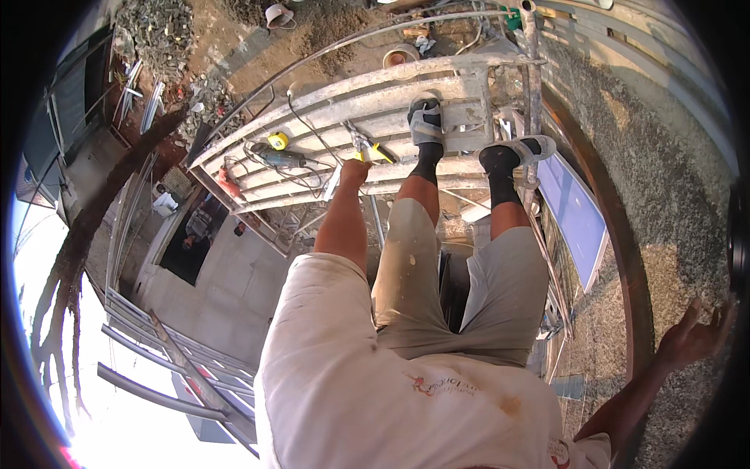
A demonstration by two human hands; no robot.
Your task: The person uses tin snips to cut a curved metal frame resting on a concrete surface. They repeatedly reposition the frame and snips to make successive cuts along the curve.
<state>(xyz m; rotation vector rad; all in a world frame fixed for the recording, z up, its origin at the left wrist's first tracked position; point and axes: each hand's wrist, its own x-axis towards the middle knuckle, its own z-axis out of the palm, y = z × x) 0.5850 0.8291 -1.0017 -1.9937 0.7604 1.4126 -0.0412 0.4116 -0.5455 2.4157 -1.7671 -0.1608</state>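
My left hand (355, 171) reaches down to the slatted scaffold platform (328, 91), its fingers closed. What they grip is hidden; a pale metal strip (333, 184) shows beside them. Just beyond lies a hand tool with yellow and black handles (380, 152). To its left are a dark teal power tool (283, 159) with a loose cord and a yellow tape measure (277, 141). Far to the right, my right hand (692, 336) is held out against or near the rough wall (672, 273), fingers spread, holding nothing visible.
My sandalled feet (426, 125) stand on the platform's slats, beside an upright pole (533, 94). A reddish-orange object (228, 184) lies at its left end. Below are a bucket (400, 56), rubble (156, 35) and bare soil. A blue panel (574, 211) leans along the right.
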